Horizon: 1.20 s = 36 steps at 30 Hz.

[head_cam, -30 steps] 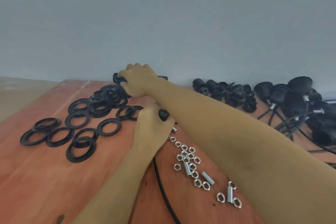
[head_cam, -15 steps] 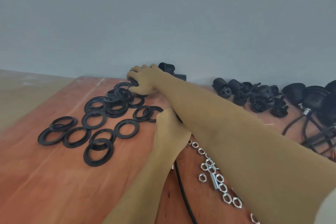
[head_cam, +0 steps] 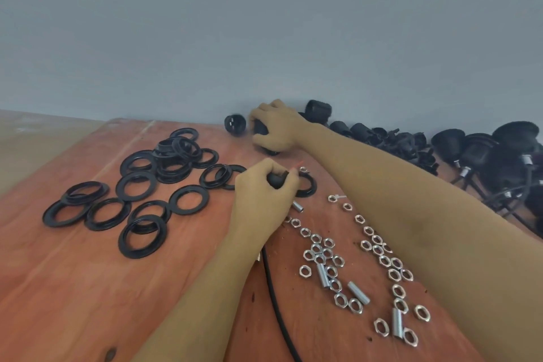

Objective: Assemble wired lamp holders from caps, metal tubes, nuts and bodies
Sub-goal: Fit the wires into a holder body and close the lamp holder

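While the left hand (head_cam: 261, 203) grips a black cap (head_cam: 277, 181) at mid-bench (head_cam: 73, 288), its cable (head_cam: 273, 288) trailing back below the wrist, the right hand (head_cam: 276, 126) curls round what looks like a black body (head_cam: 260, 128) by the wall; nuts (head_cam: 305, 270) and tubes (head_cam: 322, 276) lie scattered under that arm.

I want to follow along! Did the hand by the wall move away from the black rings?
Yes. The right hand has slid rightward off the ring pile and now grips a black lamp body.
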Tool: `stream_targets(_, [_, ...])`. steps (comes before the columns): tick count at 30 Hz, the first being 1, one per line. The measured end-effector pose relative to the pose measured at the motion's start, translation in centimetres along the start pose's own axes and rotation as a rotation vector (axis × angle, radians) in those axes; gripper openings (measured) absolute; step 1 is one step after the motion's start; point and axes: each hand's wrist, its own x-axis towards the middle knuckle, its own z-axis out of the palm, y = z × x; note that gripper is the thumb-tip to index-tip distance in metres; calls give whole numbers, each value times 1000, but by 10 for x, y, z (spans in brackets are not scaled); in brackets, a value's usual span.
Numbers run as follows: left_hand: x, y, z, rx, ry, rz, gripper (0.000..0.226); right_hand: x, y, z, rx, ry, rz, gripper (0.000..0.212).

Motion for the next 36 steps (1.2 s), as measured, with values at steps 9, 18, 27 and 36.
stream_targets(9, [-1, 4, 1, -31, 53, 51, 26, -23, -4, -16, -166, 142, 40, 46])
stream_targets(18, [1, 3, -4, -68, 140, 6, 25, 3, -30, -8, -203, -39, 79, 37])
stream_targets(27, [-6, 12, -6, -118, 223, 111, 21, -87, -17, -57, 1107, 603, 439, 23])
stream_targets(36, [-25, 45, 0, -200, 87, 211, 18, -222, -30, -66, 1944, 332, 533, 34])
